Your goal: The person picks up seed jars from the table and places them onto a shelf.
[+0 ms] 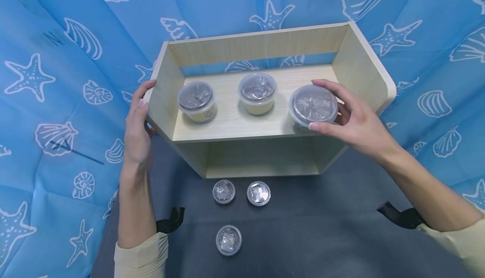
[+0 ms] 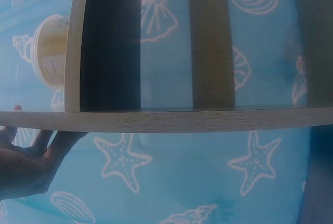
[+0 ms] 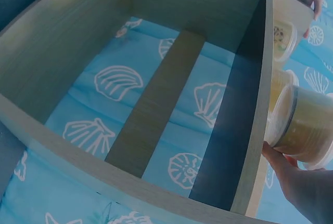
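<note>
A two-tier light wooden shelf point(image 1: 257, 139) stands on a dark table. Against the outside of its left side panel rests my left hand point(image 1: 138, 130), fingers mostly straight, with one fingertip at the panel's edge. At the right of the upper tier, my right hand point(image 1: 352, 120) grips a lidded plastic tub point(image 1: 313, 104) between thumb and fingers. Whether that tub bears on the board or on something under it is partly hidden. On the same tier stand a left lidded tub point(image 1: 197, 101) and a middle lidded tub point(image 1: 257, 92), both upright and apart.
Three round clear-lidded containers, a left one point(image 1: 223, 192), a right one point(image 1: 259, 193) and a nearer one point(image 1: 229, 240), lie on the dark table point(image 1: 303, 236) before the shelf. A blue shell-patterned cloth point(image 1: 75, 113) hangs behind and beside it.
</note>
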